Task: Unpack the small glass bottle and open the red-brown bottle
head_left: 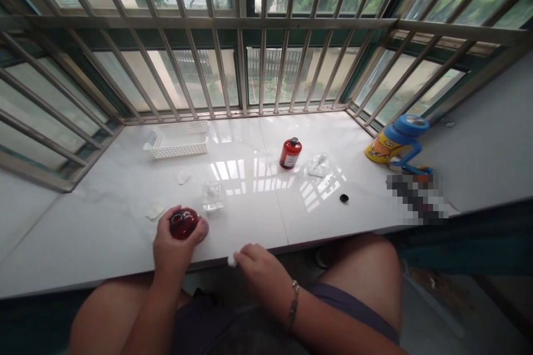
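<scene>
My left hand (175,244) is closed around a small dark red bottle (183,223) that rests on the white sill (250,205) near its front edge. At the sill's edge my right hand (256,263) pinches a small white cotton ball (231,260) between its fingertips. A clear plastic box (212,196) stands just beyond the red bottle. Two white cotton pads (155,210) lie left of the box. Further back stands a second red bottle (290,153) with a white label and black cap. A loose black cap (343,198) lies to its right.
A white slotted basket (177,141) sits at the back left. A clear wrapper (318,165) lies next to the upright bottle. A yellow and blue cup (395,141) stands at the right. Metal window bars (262,66) close off the back and sides.
</scene>
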A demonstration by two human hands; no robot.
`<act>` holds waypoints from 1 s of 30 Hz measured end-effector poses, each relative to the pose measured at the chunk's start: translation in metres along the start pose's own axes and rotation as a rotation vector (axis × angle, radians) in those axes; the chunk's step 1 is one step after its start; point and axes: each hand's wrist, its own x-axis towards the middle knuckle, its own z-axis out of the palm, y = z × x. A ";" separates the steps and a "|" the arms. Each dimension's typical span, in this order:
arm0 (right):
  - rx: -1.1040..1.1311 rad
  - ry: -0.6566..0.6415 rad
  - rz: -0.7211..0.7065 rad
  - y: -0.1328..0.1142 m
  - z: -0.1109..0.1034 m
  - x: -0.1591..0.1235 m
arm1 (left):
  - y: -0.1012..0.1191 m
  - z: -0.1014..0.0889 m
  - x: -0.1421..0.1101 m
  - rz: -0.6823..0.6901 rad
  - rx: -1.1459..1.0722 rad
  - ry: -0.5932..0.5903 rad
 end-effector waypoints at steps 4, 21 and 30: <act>-0.199 0.199 0.437 0.073 -0.067 -0.009 | 0.005 -0.001 -0.001 -0.018 -0.007 0.000; -0.246 0.022 0.069 0.024 0.008 0.006 | 0.014 0.000 -0.002 -0.038 -0.008 0.030; -0.265 0.132 0.338 0.066 -0.047 0.002 | 0.012 0.000 -0.001 -0.045 -0.024 0.015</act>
